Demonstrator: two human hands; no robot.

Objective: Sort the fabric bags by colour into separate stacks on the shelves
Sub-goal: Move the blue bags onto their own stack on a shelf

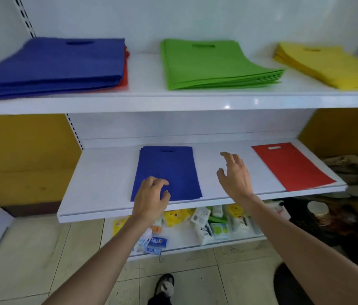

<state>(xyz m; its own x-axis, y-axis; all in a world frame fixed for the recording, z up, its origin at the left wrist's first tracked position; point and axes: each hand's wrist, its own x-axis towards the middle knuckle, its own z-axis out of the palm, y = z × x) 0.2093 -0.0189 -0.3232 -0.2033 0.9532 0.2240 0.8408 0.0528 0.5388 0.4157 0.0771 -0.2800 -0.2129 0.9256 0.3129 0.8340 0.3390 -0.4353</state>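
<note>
Top shelf [173, 102] has a blue pile [50, 62] with red bags [125, 79] peeking out underneath, then a green pile [213, 64] and a yellow pile [327, 64]. Middle shelf [98, 177] has a small blue stack [169, 166] and one red bag [292, 166]. Left hand [149, 199] sits curled on the blue stack's near edge, can't tell if it's pinching it. Right hand [235, 177] hovers spread between the two, holding nothing.

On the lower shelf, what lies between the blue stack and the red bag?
Head view: between blue stack and red bag, only the right hand, fingers spread, over bare white shelf.
</note>
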